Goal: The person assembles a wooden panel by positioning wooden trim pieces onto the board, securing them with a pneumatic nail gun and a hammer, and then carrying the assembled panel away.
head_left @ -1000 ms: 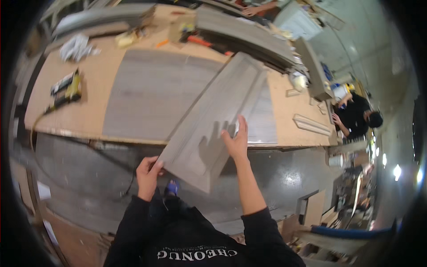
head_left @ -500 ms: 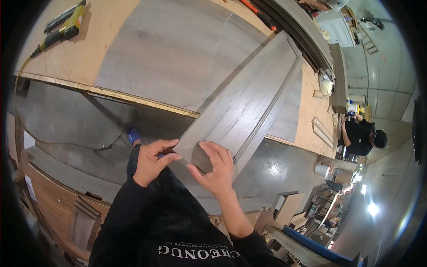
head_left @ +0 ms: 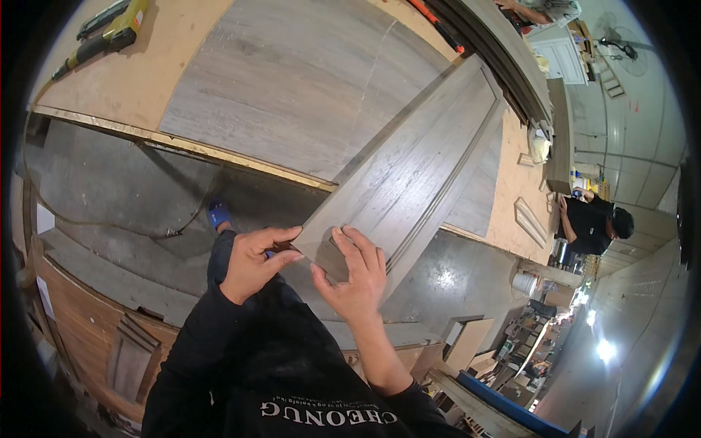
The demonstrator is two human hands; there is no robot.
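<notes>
A grey framed panel (head_left: pixel 420 142) is held slantwise, its near end projecting past the edge of the workbench (head_left: pixel 171 55) and its far end placed over a grey sheet (head_left: pixel 292 80), close to a stack of boards (head_left: pixel 504 51). The near left corner is pinched by the left hand (head_left: pixel 255 263), with thumb and forefinger nearly closed about it. The right hand (head_left: pixel 354 281) is loosely curved, its fingertips laid on the face near that end and its thumb set apart; whether any real grip is taken by it cannot be told. Since the near end is not backed by the bench, it could be dropped floorward, near the blue-shod foot (head_left: pixel 217 213), should the corner pinch be lost. The sheet could be scratched if the panel were dragged over it, and the far corner could be knocked against the orange-handled tool (head_left: pixel 436 25) or the stack if it were pushed forward. How firmly the far end is supported cannot be made out.
</notes>
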